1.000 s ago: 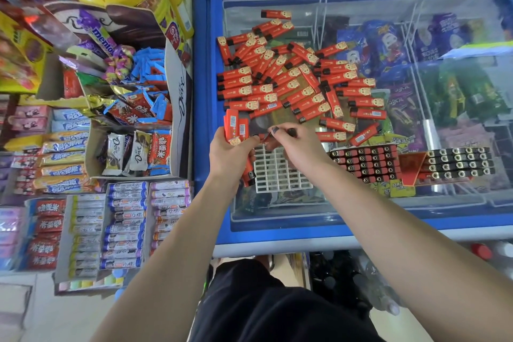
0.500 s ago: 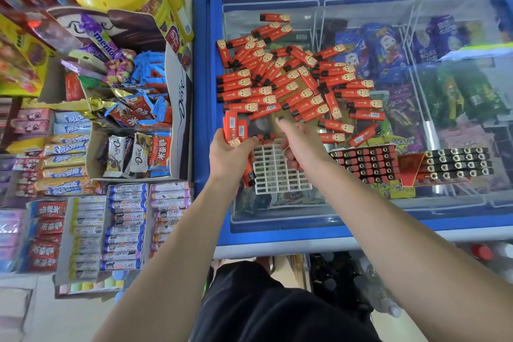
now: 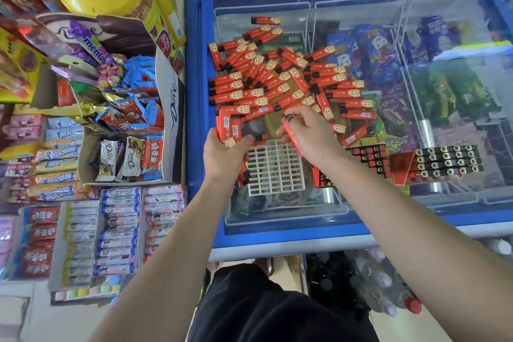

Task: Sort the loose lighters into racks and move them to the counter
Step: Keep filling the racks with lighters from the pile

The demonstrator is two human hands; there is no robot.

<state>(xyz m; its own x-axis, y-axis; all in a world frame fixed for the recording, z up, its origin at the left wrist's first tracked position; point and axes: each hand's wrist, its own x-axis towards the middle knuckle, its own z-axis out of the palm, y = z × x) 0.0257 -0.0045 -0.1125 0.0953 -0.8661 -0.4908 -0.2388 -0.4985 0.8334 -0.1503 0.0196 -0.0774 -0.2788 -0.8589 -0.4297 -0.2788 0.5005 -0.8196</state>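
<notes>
Several loose red lighters (image 3: 277, 78) lie in a heap on the glass lid of a blue freezer (image 3: 200, 119). A white grid rack (image 3: 273, 166) sits on the glass in front of the heap, its cells mostly bare. My left hand (image 3: 226, 153) grips a bundle of red lighters (image 3: 229, 126) at the rack's left edge. My right hand (image 3: 308, 136) pinches one red lighter (image 3: 290, 133) tilted over the rack's upper right corner. Two filled racks (image 3: 366, 154) (image 3: 447, 159) stand to the right.
A red card (image 3: 401, 168) lies between the filled racks. Shelves of candy and chocolate boxes (image 3: 111, 147) crowd the left side. Plastic bottles (image 3: 388, 286) lie on the floor under the freezer's front edge.
My right hand went to the heap, picked up a red lighter and now holds it tilted over the rack. My left hand stayed put with its bundle.
</notes>
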